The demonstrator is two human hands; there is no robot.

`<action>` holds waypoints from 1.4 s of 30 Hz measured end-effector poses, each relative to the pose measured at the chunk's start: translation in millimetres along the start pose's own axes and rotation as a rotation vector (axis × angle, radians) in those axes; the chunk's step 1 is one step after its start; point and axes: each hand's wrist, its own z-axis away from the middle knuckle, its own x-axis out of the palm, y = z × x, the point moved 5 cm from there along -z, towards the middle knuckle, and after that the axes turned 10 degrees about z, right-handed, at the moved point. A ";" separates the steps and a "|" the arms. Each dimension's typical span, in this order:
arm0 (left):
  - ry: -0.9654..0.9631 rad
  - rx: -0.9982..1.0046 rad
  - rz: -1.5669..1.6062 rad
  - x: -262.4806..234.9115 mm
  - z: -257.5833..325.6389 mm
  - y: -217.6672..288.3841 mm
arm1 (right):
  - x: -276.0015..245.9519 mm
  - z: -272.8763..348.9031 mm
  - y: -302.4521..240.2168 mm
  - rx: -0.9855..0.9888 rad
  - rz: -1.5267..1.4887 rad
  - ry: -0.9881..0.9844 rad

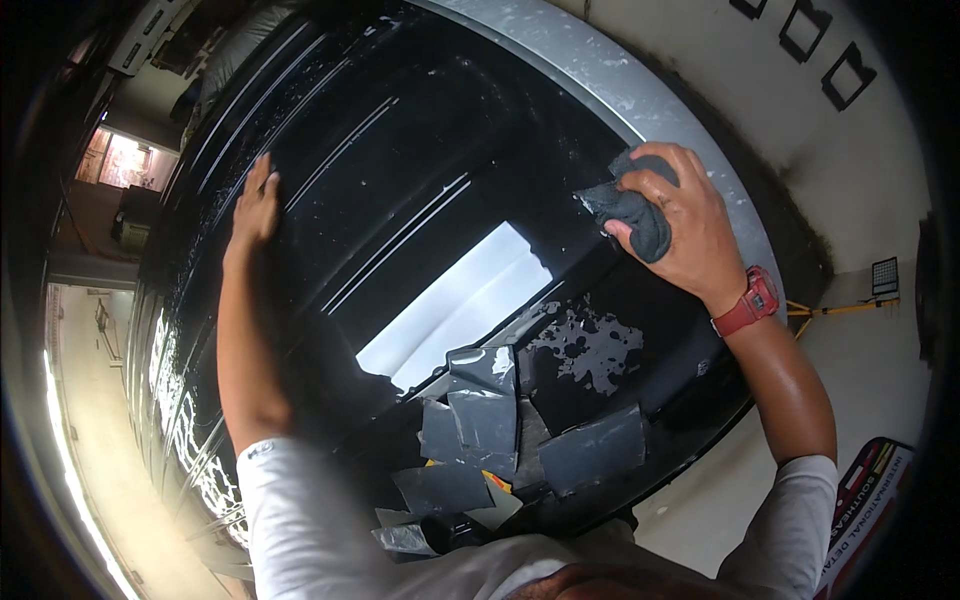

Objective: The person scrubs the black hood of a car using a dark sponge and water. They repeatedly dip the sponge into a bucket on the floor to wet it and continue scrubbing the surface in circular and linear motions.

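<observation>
Two bare hands out over a glossy black car panel [430, 140] — clock face centred on the view. Holding a bunched dark grey cloth [640, 228] in the right hand [695, 225] at 2 o'clock, with the grip clamped firmly on it, near the silver-grey edge section [625, 80]. Keeping nothing in the left hand [257, 210] at 10 o'clock: fingers extended, close to one another, looks laid flat on the panel; can't confirm full contact.

On progress, judging by the surface only: partway at best. Shiny across most of 10 to 1 o'clock, but dotted with pale specks and droplets. Probably left to deal with: those specks, plus a broken, wet-looking grey patch [590, 350] at 4 o'clock. Can't call any zone finished — hard to split wet from dry under the reflections.

Also lying on the panel at 6 o'clock: thin dark grey sheets [593, 450], several overlapping, out of both hands. Can't see the stretch beneath them, so can't judge it.
</observation>
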 end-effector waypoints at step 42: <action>0.161 0.365 0.052 37.6 67.1 179.8 | 0.1 7.5 2.8 -0.054 -0.015 0.072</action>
